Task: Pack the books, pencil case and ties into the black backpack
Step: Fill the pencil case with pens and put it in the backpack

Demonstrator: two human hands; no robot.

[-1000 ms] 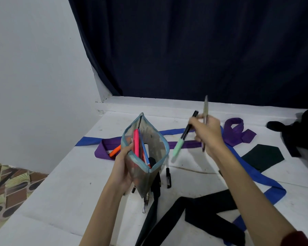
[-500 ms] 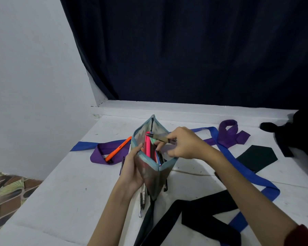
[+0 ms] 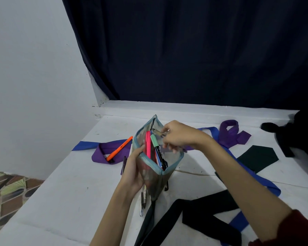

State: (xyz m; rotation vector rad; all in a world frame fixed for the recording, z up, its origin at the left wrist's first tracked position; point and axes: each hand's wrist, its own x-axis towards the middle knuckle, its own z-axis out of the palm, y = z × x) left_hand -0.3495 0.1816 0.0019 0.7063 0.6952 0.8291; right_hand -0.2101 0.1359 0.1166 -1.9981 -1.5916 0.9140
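My left hand (image 3: 134, 170) grips the left side of an open, see-through pencil case (image 3: 154, 178) with light blue trim, held upright above the white table (image 3: 64, 192). Inside it stand a pink marker (image 3: 148, 144) and a green-capped black marker (image 3: 156, 146). My right hand (image 3: 180, 136) is at the case's far mouth, fingers pinched on a grey pen (image 3: 158, 133) that goes into the case. A purple tie (image 3: 112, 151), blue tie (image 3: 252, 176), black tie (image 3: 203, 208) and dark green tie (image 3: 258, 157) lie spread on the table. The black backpack (image 3: 299, 134) sits at the right edge. No books are in view.
An orange pen (image 3: 120, 148) lies on the purple tie left of the case. Loose pens (image 3: 143, 197) lie on the table under the case. A dark curtain (image 3: 185, 50) hangs behind, a white wall stands at the left, and patterned floor (image 3: 5, 192) shows beyond the table's left edge.
My right hand carried the green-capped marker and the grey pen from above the table to the case. The marker now stands inside; the hand stays at the mouth.
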